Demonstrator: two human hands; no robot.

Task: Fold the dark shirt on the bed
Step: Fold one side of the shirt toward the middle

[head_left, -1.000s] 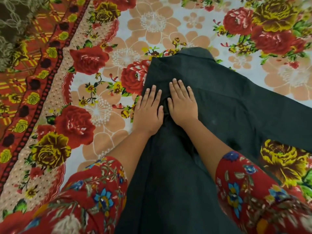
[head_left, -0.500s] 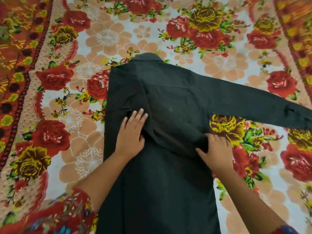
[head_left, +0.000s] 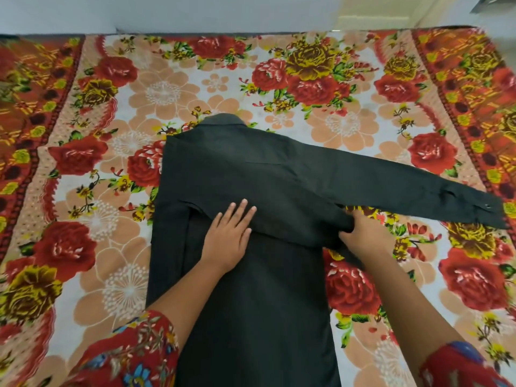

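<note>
Left hand (head_left: 229, 237) is lying flat, fingers spread, pressing the dark shirt (head_left: 251, 289) spread on the bed (head_left: 83, 191); I'm watching the right hand (head_left: 363, 233) pinching its edge below the outstretched sleeve (head_left: 405, 188).

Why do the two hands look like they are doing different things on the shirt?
The left hand lies flat and open, fingers spread, on the middle of the dark long-sleeved shirt; the right hand is curled, pinching the cloth. The left hand sits on top of the shirt; the right hand is at its right edge, under the outstretched sleeve. Both touch the shirt on the flowered bedsheet.
</note>
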